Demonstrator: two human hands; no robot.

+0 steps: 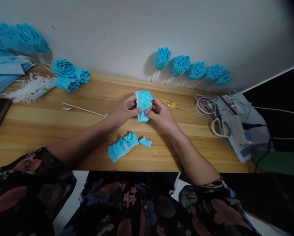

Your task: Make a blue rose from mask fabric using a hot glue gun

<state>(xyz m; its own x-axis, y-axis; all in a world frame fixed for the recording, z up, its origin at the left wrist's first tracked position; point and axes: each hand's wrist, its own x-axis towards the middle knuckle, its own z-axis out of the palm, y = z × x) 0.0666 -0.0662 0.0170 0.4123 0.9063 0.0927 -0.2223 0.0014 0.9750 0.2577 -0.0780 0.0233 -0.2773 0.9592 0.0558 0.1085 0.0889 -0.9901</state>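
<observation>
Above the middle of the table, a folded blue petal strip is held between both hands. My left hand pinches its left edge, with the thumb on the near face. From the other side my right hand grips the right edge, its thumb also on the front. Nearer to me lie another pleated blue strip and a small folded blue piece. A thin wooden stick with a bit of blue at its right end lies left of my left hand, partly hidden behind the forearm.
Behind my right hand is a yellow-handled tool. At right are tape rolls, scissors, a white power adapter and papers. Blue flowers on sticks lean against the wall; more flowers, white straps and blue masks lie left.
</observation>
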